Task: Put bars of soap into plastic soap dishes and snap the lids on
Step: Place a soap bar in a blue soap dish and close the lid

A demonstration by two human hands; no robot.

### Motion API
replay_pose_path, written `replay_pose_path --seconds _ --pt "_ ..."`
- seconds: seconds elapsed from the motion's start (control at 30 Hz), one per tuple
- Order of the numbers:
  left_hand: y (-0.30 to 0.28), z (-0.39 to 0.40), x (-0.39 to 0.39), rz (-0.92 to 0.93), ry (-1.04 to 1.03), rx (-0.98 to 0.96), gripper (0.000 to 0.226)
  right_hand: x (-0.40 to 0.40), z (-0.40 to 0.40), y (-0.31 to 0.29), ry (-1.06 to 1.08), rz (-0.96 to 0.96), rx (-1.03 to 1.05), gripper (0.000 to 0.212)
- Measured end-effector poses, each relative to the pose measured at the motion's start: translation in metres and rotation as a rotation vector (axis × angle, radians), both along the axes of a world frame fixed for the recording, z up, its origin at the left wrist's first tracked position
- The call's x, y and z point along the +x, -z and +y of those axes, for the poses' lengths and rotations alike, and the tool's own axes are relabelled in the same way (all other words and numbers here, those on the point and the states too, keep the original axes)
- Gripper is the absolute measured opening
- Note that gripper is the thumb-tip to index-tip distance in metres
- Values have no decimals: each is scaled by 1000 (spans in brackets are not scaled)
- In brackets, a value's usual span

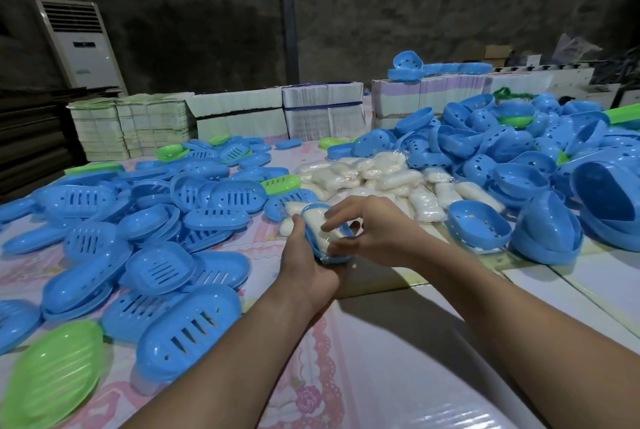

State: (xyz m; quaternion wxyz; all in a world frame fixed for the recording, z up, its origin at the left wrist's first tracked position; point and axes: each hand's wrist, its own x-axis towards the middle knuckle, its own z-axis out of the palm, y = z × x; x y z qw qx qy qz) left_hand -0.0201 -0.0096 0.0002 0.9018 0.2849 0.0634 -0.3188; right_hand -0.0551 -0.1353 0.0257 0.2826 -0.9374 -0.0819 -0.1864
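My left hand (308,266) cups a blue plastic soap dish (311,212) from below, tilted toward me. A white bar of soap in clear wrap (320,224) lies inside it. My right hand (374,231) rests on the soap, fingers pressing its near end into the dish. Behind my hands lies a heap of wrapped white soap bars (377,179). Slotted blue lids (211,196) are piled to the left. Deep blue dish bases (479,224) with holes are piled to the right.
Several green dish parts (52,373) lie among the blue ones. Stacks of flat printed cartons (239,115) line the table's far edge. The table carries a pink patterned cloth (311,359). A white floor air conditioner (81,44) stands at the back left.
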Motion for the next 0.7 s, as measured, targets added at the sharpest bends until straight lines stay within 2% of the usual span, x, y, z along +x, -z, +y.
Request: replay_pose_path --seconds 0.13,0.27,0.33,0.4,0.47,0.57,0.7 --pt "1 -1 3 -6 7 -9 54 2 3 6 46 -58 -115 31" --pt "3 -2 0 -33 11 -29 53 -3 -5 -5 -6 34 69 27" --pt "4 -3 -1 -48 20 -7 55 -7 -23 -14 206 0 82 26" --pt "4 -2 0 -55 47 62 62 -9 -48 -20 576 11 -215 26" --pt "3 -1 -1 -54 66 112 66 -15 -72 -25 840 149 -395 25" --pt "3 -1 -3 -56 64 144 68 -24 -99 -28 960 330 -350 23" --pt "5 -2 0 -44 43 124 71 -25 -107 -22 906 470 -365 14"
